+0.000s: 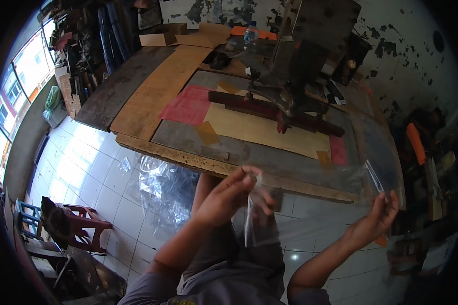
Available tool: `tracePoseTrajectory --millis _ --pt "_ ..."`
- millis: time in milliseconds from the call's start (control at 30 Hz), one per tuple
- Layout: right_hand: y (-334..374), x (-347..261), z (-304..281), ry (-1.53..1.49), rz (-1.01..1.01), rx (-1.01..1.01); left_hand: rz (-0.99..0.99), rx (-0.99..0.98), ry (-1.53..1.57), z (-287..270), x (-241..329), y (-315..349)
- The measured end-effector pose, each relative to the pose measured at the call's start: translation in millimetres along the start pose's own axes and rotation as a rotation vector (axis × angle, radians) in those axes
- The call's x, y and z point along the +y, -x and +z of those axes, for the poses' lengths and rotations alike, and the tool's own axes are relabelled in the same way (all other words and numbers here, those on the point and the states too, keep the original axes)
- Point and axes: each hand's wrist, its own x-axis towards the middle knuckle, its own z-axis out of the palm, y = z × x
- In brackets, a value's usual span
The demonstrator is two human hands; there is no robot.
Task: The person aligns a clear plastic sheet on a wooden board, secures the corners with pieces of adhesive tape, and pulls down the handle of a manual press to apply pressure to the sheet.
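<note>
Between my hands, above the front edge of the workbench, stretches a clear plastic sheet (306, 227), possibly a bag. My left hand (234, 197) pinches its left side between thumb and forefinger, the other fingers loosely curled. My right hand (374, 219) grips the far right part, where a shiny fold rises from the fingertips. Just beyond the sheet stands a press-like machine (296, 91) with a long dark red bar (275, 113). Under that bar lies a pale yellow sheet (254, 130) with pink pieces (188, 105) at its ends and brown tape on its edges.
On the floor to my left lies a heap of clear plastic (168, 185). A dark red stool (85, 223) stands further left. Cardboard boxes (201, 35) and a water bottle (250, 34) are at the back of the bench. The worn wooden bench edge (188, 156) runs before my legs.
</note>
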Motion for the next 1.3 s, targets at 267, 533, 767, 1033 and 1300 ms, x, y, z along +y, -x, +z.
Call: tracePoseTrajectory --millis 267,533,767,1033,1300 --pt "7.8 1.3 5.1 0.169 -0.009 -0.024 0.046 -0.208 -0.49 -3.9 36.5 -16.5" --pt "7.5 1.6 -9.4 0.322 -0.11 -0.06 -0.025 -0.124 -0.576 -1.3 45.2 -14.3" --pt "18.1 -0.6 -31.4 0.476 -0.469 -0.11 -0.033 -0.212 -0.438 -19.2 39.1 -15.1" --pt "68.5 -6.0 -20.2 0.486 -0.944 -0.719 -0.001 -0.268 0.044 -15.7 7.5 -12.6" --pt "34.2 -17.9 -37.7 0.071 -0.315 -0.973 0.244 -0.304 -0.592 -7.1 16.1 -9.9"
